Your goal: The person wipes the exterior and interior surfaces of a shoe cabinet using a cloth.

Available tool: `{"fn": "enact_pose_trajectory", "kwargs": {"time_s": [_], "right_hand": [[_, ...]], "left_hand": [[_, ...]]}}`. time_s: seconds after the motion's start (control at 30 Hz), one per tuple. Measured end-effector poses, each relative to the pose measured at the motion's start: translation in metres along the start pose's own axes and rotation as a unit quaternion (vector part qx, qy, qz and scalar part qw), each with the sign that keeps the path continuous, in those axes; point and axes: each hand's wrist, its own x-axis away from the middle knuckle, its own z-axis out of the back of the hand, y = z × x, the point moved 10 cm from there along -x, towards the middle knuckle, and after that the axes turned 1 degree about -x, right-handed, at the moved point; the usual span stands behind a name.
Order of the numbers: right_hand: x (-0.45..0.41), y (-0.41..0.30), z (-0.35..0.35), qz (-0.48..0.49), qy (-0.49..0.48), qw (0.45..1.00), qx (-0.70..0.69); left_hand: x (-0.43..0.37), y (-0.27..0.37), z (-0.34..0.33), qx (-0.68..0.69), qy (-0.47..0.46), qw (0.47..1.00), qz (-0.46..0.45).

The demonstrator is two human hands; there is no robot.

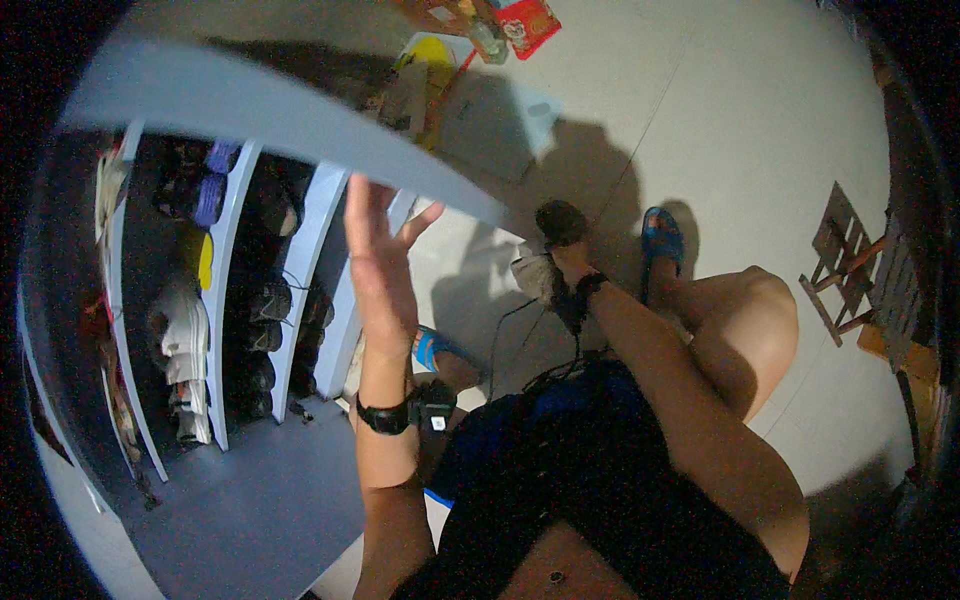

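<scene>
My left hand point(379, 270) is raised at the side of a shoe cabinet, its fingers spread at the inner edge of a pale cabinet door point(300, 120); whether they touch it I cannot tell. To the right, my right hand point(574, 266) grips a dark shoe point(561, 222) and a greyish shoe with laces point(538, 276) hanging below; the fingers are partly hidden. Inside the open cabinet, shelves point(232, 225) hold several pairs of shoes, among them white ones point(184, 337), dark ones point(266, 304) and purple ones point(212, 196).
On the tiled floor point(735, 150) are my feet in blue slippers point(663, 234). A red packet point(526, 27) and a glass jar point(489, 41) stand beyond the door. A small wooden folding stool point(844, 262) is at the right. Dark cords dangle near my lap.
</scene>
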Motion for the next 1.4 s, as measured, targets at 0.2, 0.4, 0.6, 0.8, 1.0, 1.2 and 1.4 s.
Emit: {"fn": "enact_pose_trajectory", "kwargs": {"time_s": [0.2, 0.4, 0.6, 0.8, 1.0, 1.2, 1.4], "right_hand": [[-0.002, -0.063, 0.077, 0.002, -0.044, 0.977, -0.207], [0.010, -0.142, 0.165, 0.026, -0.061, 0.930, -0.362], [0.016, -0.199, 0.220, 0.054, -0.019, 0.951, -0.305], [-0.009, -0.229, 0.292, 0.039, 0.066, 0.871, -0.486], [0.014, -0.333, 0.420, 0.201, 0.275, 0.905, -0.256], [0.020, -0.394, 0.489, 0.299, 0.360, 0.863, -0.193], [0.032, -0.455, 0.563, 0.395, 0.454, 0.795, -0.077]], "left_hand": [[0.000, 0.008, -0.001, -0.031, -0.038, 0.999, 0.003], [-0.005, 0.008, 0.002, -0.020, -0.036, 0.999, -0.028], [0.000, 0.026, -0.001, 0.005, -0.043, 0.998, -0.055], [0.001, 0.025, 0.002, 0.010, -0.072, 0.996, -0.047], [0.002, 0.023, 0.002, 0.035, -0.068, 0.997, -0.030], [0.003, 0.026, 0.003, 0.051, -0.081, 0.991, -0.092], [-0.002, 0.010, -0.011, 0.019, -0.078, 0.995, -0.057]]}}
